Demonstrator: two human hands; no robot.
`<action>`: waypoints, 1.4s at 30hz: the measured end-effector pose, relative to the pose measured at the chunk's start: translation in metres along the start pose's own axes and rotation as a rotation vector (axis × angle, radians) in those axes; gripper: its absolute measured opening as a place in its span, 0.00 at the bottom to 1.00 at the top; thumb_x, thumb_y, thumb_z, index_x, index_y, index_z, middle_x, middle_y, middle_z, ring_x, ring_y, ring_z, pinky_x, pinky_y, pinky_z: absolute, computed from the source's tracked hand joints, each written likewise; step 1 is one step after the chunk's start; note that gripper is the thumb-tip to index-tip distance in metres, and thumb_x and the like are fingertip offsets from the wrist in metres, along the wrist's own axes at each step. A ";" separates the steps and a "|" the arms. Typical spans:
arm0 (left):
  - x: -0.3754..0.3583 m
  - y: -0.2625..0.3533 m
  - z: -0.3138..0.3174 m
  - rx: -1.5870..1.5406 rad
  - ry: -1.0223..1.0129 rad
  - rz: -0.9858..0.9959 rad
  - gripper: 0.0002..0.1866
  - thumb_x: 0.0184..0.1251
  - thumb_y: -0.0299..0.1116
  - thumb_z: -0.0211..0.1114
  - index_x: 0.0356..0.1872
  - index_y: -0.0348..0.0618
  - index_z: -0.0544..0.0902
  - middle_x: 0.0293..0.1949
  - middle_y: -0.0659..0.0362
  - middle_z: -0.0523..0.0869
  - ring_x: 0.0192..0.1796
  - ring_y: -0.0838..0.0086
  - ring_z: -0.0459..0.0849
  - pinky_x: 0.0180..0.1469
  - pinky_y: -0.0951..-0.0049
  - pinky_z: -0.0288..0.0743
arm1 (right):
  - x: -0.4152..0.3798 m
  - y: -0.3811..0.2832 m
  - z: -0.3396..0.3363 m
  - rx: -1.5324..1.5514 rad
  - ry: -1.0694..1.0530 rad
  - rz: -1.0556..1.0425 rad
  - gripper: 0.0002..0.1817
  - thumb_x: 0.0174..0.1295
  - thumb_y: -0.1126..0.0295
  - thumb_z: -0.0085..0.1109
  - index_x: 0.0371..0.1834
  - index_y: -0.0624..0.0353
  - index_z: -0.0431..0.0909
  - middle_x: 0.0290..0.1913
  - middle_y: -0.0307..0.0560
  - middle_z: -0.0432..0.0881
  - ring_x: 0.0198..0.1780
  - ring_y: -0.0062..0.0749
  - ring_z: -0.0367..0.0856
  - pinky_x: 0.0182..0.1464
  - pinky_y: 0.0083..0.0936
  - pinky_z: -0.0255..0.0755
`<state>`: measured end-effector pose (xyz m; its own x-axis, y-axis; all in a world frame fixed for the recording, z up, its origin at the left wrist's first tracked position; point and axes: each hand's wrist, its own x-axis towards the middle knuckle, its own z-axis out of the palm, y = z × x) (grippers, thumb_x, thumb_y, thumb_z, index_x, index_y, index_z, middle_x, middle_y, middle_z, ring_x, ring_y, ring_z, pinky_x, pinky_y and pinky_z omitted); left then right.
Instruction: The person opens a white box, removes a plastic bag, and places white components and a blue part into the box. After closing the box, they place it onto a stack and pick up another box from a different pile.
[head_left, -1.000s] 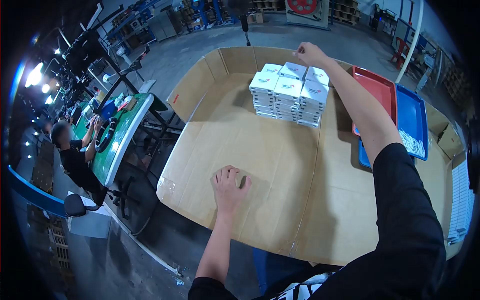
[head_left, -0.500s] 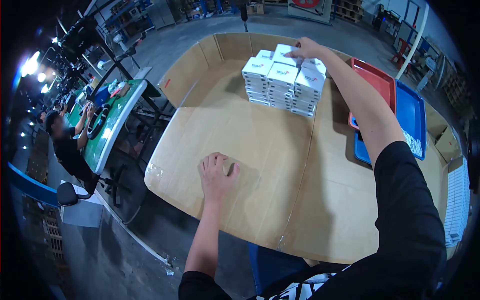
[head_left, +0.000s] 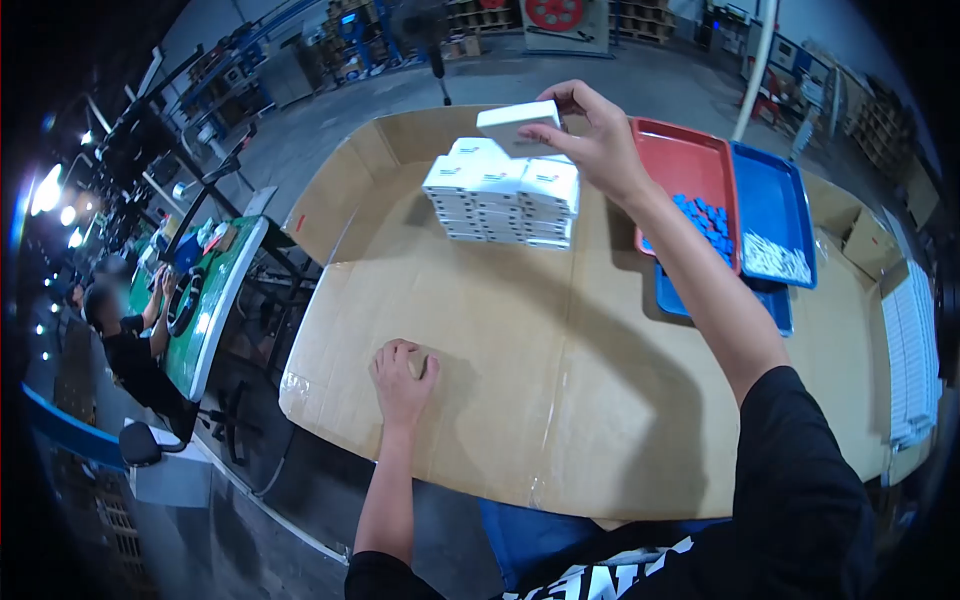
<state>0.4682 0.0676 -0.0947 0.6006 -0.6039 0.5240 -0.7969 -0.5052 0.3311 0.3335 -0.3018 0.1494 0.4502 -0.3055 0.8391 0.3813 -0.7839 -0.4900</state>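
Several layers of small white boxes [head_left: 495, 200] stand in a block near the back of the cardboard-lined table [head_left: 450, 330]. Above the block, my right hand [head_left: 590, 135] grips one white box [head_left: 518, 118] between thumb and fingers, its narrow side facing me. My left hand [head_left: 402, 375] rests on the cardboard at the front left, fingers spread and slightly curled, holding nothing.
A red tray [head_left: 685, 155] with blue pieces [head_left: 705, 222] and a blue tray [head_left: 775, 190] with white pieces [head_left: 775, 258] lie on the right. White stacks [head_left: 908, 355] line the right edge. A person [head_left: 135, 345] works at a green table [head_left: 215, 300] on the left.
My right hand has lifted a white box off the stack and tilted it. The camera view has shifted, showing more of the trays. My left hand keeps its pose on the cardboard.
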 end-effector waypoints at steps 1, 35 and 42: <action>-0.001 -0.001 0.000 -0.006 -0.009 0.020 0.16 0.59 0.39 0.75 0.43 0.43 0.82 0.49 0.55 0.83 0.57 0.57 0.80 0.63 0.54 0.69 | -0.013 -0.019 -0.012 0.028 -0.003 0.005 0.20 0.59 0.70 0.81 0.50 0.65 0.83 0.41 0.44 0.87 0.44 0.22 0.84 0.48 0.23 0.79; -0.146 0.419 -0.068 -1.984 -0.919 -0.964 0.28 0.82 0.56 0.46 0.67 0.43 0.72 0.54 0.56 0.82 0.58 0.68 0.84 0.61 0.62 0.81 | -0.368 -0.248 -0.191 -0.118 -0.060 0.422 0.34 0.56 0.59 0.79 0.65 0.60 0.81 0.69 0.61 0.75 0.68 0.56 0.78 0.66 0.42 0.75; -0.155 0.427 -0.083 -1.755 -0.963 -0.951 0.32 0.86 0.63 0.43 0.72 0.48 0.71 0.60 0.58 0.81 0.64 0.70 0.82 0.64 0.66 0.79 | -0.398 -0.243 -0.174 -0.186 0.020 0.337 0.36 0.61 0.49 0.73 0.67 0.61 0.79 0.67 0.65 0.74 0.65 0.58 0.79 0.63 0.43 0.77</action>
<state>0.0297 -0.0037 0.0307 0.1337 -0.8977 -0.4197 0.7535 -0.1830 0.6315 -0.0787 -0.0843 -0.0244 0.5085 -0.5722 0.6435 0.0608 -0.7216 -0.6896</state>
